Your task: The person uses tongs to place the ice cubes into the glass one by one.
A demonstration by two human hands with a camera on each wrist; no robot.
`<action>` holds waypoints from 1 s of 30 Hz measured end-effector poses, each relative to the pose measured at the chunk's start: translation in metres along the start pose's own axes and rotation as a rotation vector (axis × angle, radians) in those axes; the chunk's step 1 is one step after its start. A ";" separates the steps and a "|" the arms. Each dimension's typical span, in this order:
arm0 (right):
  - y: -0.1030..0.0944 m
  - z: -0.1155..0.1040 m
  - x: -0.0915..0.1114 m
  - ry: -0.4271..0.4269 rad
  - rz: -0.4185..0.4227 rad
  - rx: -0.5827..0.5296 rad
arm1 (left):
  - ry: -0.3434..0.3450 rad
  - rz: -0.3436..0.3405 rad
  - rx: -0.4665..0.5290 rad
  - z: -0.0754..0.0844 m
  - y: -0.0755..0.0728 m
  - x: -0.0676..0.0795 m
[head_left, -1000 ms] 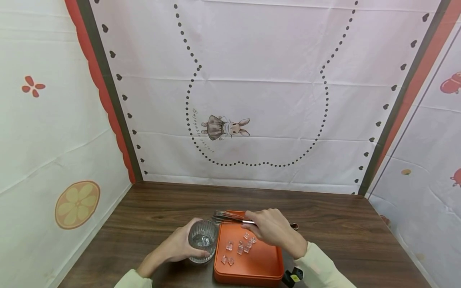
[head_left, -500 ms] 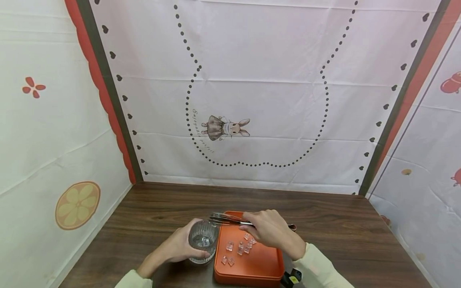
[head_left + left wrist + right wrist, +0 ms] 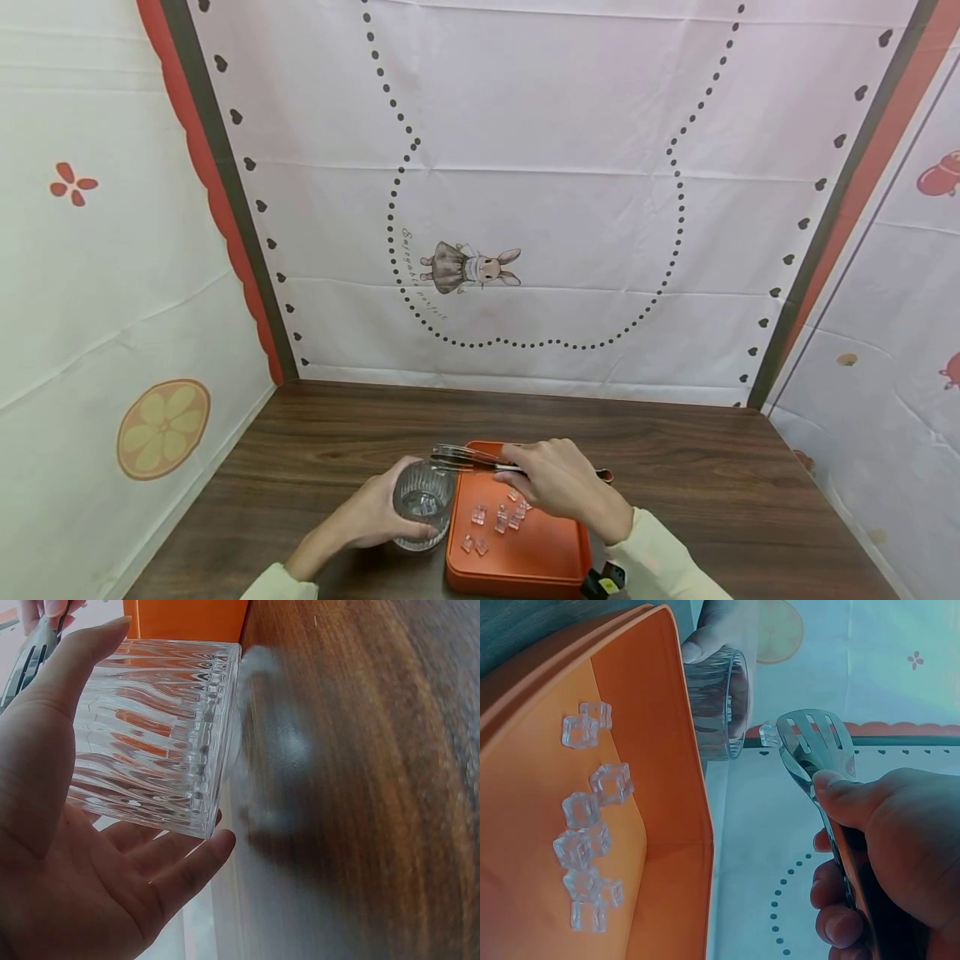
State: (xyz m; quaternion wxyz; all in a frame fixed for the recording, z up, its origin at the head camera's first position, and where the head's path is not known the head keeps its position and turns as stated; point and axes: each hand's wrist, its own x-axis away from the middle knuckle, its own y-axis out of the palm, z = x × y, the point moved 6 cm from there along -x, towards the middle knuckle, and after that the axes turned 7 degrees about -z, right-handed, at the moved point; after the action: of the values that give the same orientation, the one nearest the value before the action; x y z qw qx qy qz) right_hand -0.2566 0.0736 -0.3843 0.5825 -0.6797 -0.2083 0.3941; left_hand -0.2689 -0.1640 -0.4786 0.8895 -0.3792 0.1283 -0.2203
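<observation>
Left hand [image 3: 381, 507] grips one glass [image 3: 157, 739], right hand [image 3: 558, 477] one pair of tongs [image 3: 817, 754] holding one cube [image 3: 769, 735].

A white cloth [image 3: 540, 208] with a printed rabbit [image 3: 468, 267], dots [image 3: 392, 250] and hearts [image 3: 250, 164] hangs behind the brown table [image 3: 675, 467]; a side cloth [image 3: 97, 308] bears an orange slice [image 3: 163, 429].

One short line of thin, dark, slanting script can be read in the head view. It is printed on the white backdrop cloth [image 3: 555, 200], and "Enjoyable" [image 3: 406, 254] is made out as its first word; the second, "perfect" [image 3: 431, 306], is formed by smaller, fainter letters. The line is turned on its side and read downward, bent toward the lower right. It is set between the dotted border [image 3: 392, 242] and the feet of a printed rabbit [image 3: 468, 267].
</observation>
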 end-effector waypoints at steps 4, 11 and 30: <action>0.001 0.000 0.000 0.013 -0.022 -0.010 | 0.002 -0.002 0.003 -0.001 0.001 0.000; 0.001 -0.001 -0.001 0.021 -0.042 -0.011 | 0.007 0.007 -0.005 0.000 -0.001 0.000; 0.002 -0.003 0.000 0.021 -0.048 -0.028 | -0.022 -0.008 -0.008 -0.001 0.000 -0.001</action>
State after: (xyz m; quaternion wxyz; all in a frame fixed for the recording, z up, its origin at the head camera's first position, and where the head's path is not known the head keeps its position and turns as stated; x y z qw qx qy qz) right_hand -0.2548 0.0713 -0.3858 0.5842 -0.6869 -0.2238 0.3698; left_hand -0.2699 -0.1637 -0.4790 0.8885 -0.3856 0.1180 -0.2190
